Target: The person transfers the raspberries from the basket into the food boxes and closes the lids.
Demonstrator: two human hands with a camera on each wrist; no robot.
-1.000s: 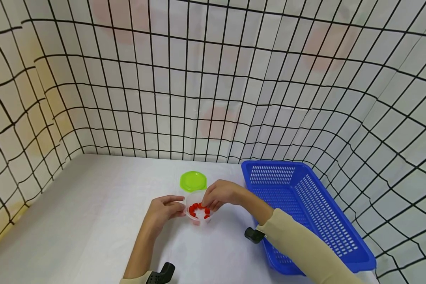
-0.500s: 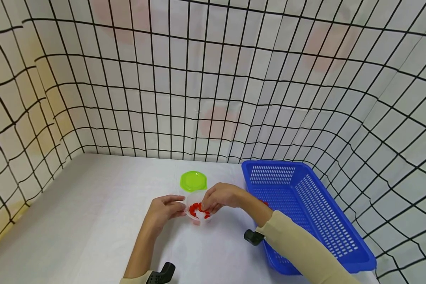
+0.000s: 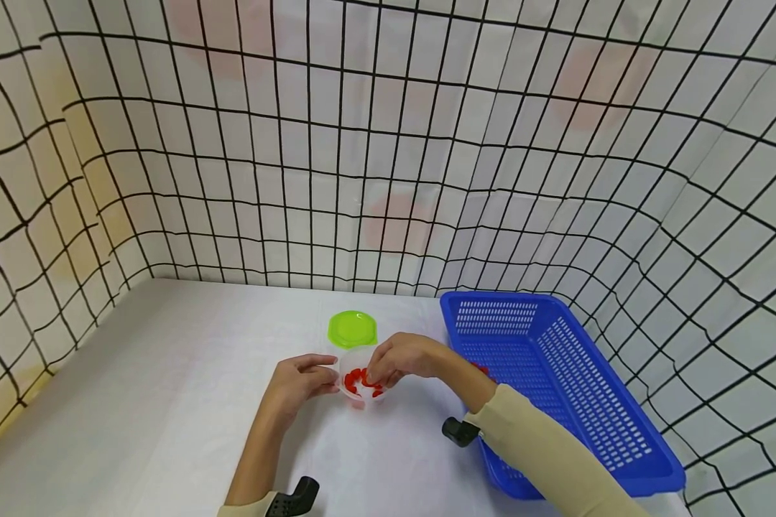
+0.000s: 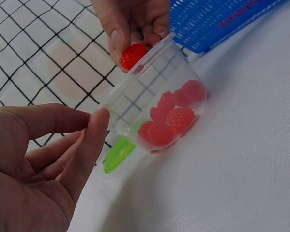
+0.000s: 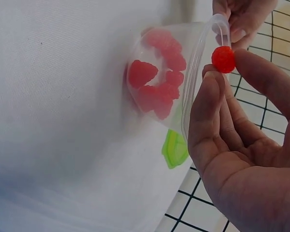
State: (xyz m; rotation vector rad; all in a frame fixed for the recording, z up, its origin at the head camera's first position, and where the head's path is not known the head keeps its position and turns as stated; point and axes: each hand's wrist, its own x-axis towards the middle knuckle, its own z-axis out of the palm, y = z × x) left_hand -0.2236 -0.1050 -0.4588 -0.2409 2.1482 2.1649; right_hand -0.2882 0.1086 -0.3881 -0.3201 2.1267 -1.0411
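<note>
A clear plastic tub (image 4: 130,99) stands on the white cloth with several red raspberries (image 4: 179,120) lying in its bottom. My left hand (image 3: 302,379) pinches the tub's rim at its left side between thumb and forefinger. Over the opening, on the right side, my right hand (image 3: 402,357) holds a single raspberry (image 5: 223,59) between thumb and fingertip, at about rim height. In the head view that raspberry is mostly covered by the right fingers.
Behind the tub lies a bright green lid (image 3: 352,329) flat on the table (image 3: 187,373). A blue perforated basket (image 3: 666,470) stands to the right under the right forearm, with some red pieces (image 3: 481,368) inside. Black wire mesh (image 3: 336,172) surrounds the table's back and sides.
My right hand has dipped slightly at the tub, and the forearm has shifted a little, uncovering red pieces in the basket. My left hand has stayed at the rim.
</note>
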